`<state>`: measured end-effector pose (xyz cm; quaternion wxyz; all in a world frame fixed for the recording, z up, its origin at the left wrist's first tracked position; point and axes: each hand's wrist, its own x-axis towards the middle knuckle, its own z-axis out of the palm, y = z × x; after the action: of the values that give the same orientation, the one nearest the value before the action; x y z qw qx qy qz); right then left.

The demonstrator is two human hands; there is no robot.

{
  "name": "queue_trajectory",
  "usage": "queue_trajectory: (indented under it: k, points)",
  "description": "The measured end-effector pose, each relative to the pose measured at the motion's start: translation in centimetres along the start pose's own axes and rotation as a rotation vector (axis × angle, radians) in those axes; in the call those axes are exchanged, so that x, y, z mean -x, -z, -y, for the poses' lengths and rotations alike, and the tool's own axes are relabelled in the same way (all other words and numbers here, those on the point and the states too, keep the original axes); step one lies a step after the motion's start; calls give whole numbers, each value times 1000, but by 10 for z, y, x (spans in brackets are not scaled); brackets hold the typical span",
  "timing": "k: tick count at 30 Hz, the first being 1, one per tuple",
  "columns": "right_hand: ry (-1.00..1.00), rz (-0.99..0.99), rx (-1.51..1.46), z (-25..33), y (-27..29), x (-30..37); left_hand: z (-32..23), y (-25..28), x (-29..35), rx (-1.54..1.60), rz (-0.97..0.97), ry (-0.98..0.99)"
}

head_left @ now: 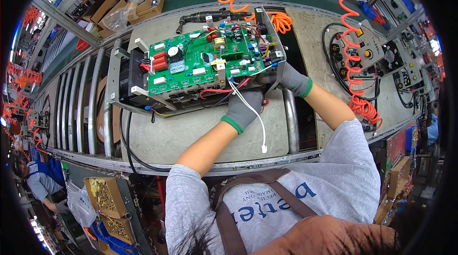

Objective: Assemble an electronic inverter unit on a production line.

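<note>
your left hand [244, 110] is at the circuit-board unit [196, 59] beyond it, your right hand [295, 81] at its end panel [277, 56], seemingly for steadiness. fingers hidden; opening and grip cannot be told.

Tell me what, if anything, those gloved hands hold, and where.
A grip cannot be told: the right hand is at the right end of the electronic unit, the left hand at its near side; fingertips are hidden.

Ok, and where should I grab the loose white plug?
Probably pinch the white plug across the sides of its small body, coming from your side of the bench: its wires run off the opposite way, toward the green board, leaving the near end exposed.
</note>
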<state>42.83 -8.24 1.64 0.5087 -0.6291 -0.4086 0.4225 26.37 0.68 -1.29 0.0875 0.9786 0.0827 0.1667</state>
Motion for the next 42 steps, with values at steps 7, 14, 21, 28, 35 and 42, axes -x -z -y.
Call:
queue_trajectory:
  k: [7,14,21,28,35,42]
  points:
    - [-71,24,75,22,1,6,-6,18,-1,85,281,86]
    - [-36,37,17,5,5,-1,-6,13,-5,1207,326,797]
    - [19,55,18,0,2,-4,12,-31,0,596,294,425]
    - [83,78,-25,-29,10,-13,10,-9,-11,-26,503,7]
    - [133,23,-112,-5,-2,-1,6,8,-10,83,97,-62]
    - [-24,66,53,17,0,6,-2,5,-2,265,93,194]
